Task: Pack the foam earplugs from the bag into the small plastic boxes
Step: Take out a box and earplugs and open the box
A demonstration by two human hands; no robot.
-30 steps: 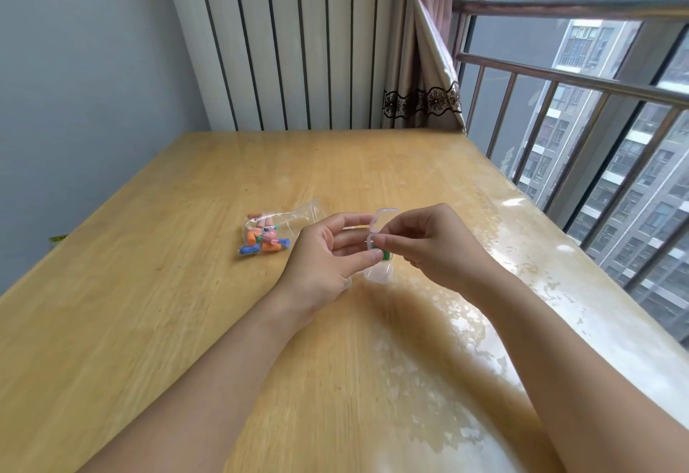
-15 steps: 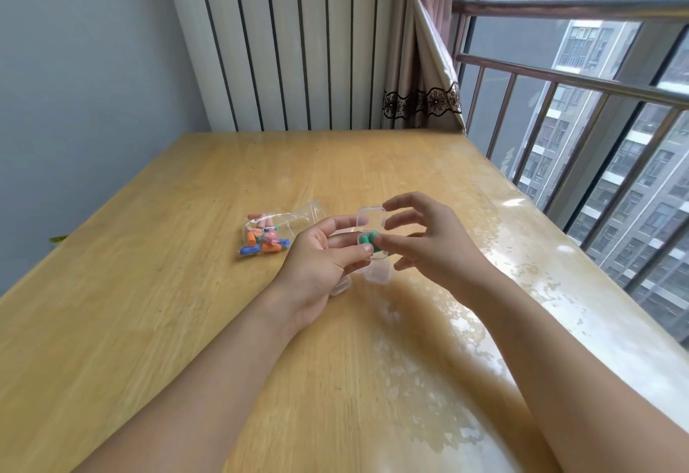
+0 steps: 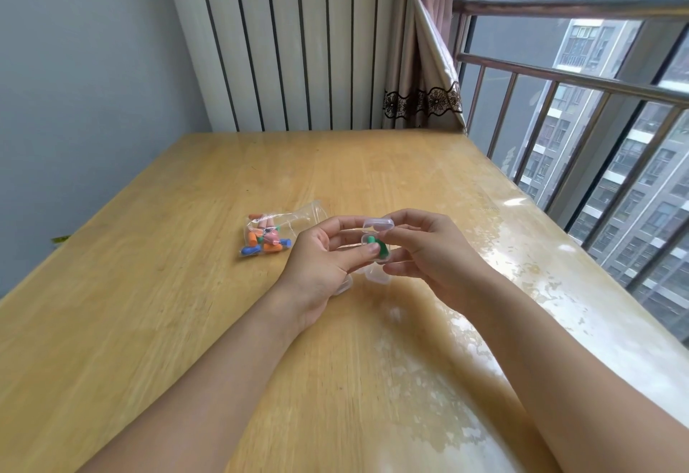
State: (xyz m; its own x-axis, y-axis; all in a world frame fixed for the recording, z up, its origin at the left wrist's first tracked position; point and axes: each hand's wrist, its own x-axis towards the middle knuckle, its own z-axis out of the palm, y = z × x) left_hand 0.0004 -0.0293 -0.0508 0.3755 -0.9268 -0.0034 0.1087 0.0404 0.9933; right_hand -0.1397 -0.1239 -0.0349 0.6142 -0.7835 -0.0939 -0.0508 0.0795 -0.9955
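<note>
Both hands pinching clear hinged plastic box, lid up, green foam earplugs inside

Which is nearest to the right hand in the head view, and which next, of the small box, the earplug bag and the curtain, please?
From the right hand:
1. Small box, held between both hands, with a green earplug inside and its lid open.
2. Earplug bag, on the table to the left, beyond the left hand.
3. Curtain, past the table's far edge by the window.

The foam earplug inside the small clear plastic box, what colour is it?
Green foam earplug, seen best in the head view.
</note>
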